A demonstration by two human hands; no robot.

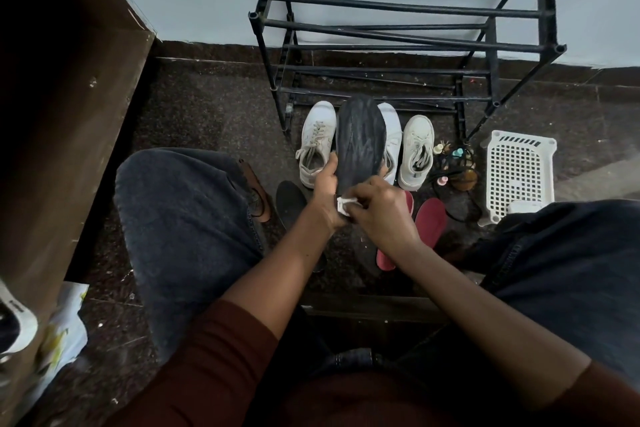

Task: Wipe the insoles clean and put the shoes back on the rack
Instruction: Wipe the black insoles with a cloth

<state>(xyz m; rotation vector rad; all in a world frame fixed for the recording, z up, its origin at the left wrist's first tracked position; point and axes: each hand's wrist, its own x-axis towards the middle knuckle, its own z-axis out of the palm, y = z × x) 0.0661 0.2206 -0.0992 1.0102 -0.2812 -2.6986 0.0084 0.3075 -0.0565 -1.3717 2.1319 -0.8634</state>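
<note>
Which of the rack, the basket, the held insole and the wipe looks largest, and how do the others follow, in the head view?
1. rack
2. basket and insole: near alike; the insole is held up nearer the camera, so unranked
3. wipe, largely hidden in the right hand

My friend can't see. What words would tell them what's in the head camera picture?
A seated person's left hand holds up a dark insole while the right hand pinches a small white wipe against its lower end. White sneakers and two red insoles lie on the floor before a black shoe rack.
</note>
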